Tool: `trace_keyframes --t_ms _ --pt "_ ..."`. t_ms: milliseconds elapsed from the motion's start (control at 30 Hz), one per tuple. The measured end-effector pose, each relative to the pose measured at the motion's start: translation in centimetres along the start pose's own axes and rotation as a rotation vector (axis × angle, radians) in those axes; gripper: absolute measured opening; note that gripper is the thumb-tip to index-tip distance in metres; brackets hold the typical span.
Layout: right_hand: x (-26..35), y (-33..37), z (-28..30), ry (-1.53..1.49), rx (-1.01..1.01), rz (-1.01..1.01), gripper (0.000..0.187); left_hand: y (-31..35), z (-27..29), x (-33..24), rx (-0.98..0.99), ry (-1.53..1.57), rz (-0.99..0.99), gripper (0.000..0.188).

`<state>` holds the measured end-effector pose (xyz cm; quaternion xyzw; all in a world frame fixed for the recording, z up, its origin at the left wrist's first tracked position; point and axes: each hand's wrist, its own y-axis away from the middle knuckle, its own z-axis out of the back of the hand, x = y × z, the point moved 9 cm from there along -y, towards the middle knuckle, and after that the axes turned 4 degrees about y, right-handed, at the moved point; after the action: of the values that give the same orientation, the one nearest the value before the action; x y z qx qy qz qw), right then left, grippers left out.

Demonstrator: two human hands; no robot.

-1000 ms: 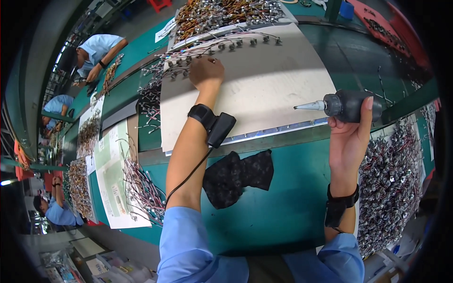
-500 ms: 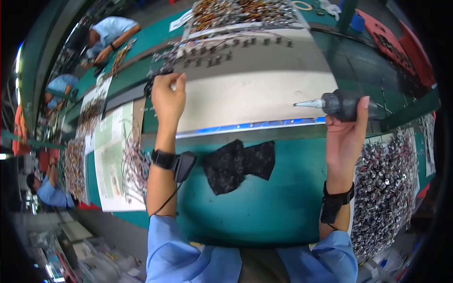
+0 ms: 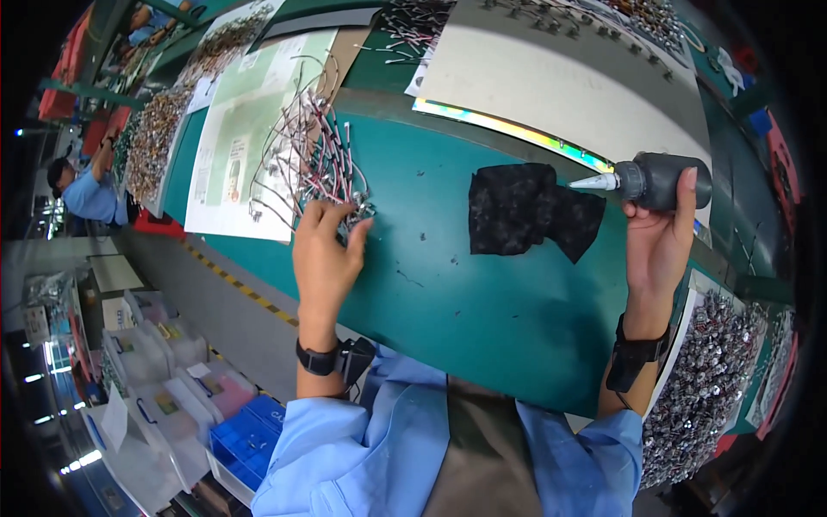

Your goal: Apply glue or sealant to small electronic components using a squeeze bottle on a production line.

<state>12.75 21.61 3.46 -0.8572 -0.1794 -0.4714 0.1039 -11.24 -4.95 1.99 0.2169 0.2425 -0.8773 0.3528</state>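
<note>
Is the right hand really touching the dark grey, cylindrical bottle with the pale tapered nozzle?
Touching. The head view shows the right hand holding the dark grey, cylindrical bottle, with the thumb lying across its side.

light moderate, smooth green surface (image 3: 431,302) | grey shadow, flat cream board (image 3: 568,82) | glare, glossy rainbow-tinted strip (image 3: 517,133) | dark, bowed rim

"How are the arms placed?"

"Both reach up from the lower edge, well apart — left forearm (image 3: 308,385), right forearm (image 3: 615,401)."

"And the hands?"

"The left hand (image 3: 326,263) is palm down, fingers bent, thumb apart. The right hand (image 3: 656,250) is palm up — fingers curled, gripping, thumb raised."
</note>
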Motion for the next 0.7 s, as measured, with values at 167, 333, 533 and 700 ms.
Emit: trace_keyframes --t_ms 167,333,533,700 --pt "-0.9 1.0 -0.5 0.0 -0.005 -0.054 0.028 -0.8 -0.8 -0.7 -0.009 -0.235 -0.168 0.021" --pt "-0.4 1.1 -0.2 -0.009 -0.003 -0.032 0.029 -1.5 -2.1 -1.3 0.085 -0.342 -0.239 0.019" --pt "-0.1 0.9 -0.5 -0.014 -0.019 -0.033 0.026 -1.2 -2.3 -1.7 0.035 -0.358 -0.27 0.016" --pt "0.0 0.6 0.7 -0.045 -0.057 -0.026 0.028 -1.1 -1.4 -2.6 0.032 -0.181 -0.223 0.012"
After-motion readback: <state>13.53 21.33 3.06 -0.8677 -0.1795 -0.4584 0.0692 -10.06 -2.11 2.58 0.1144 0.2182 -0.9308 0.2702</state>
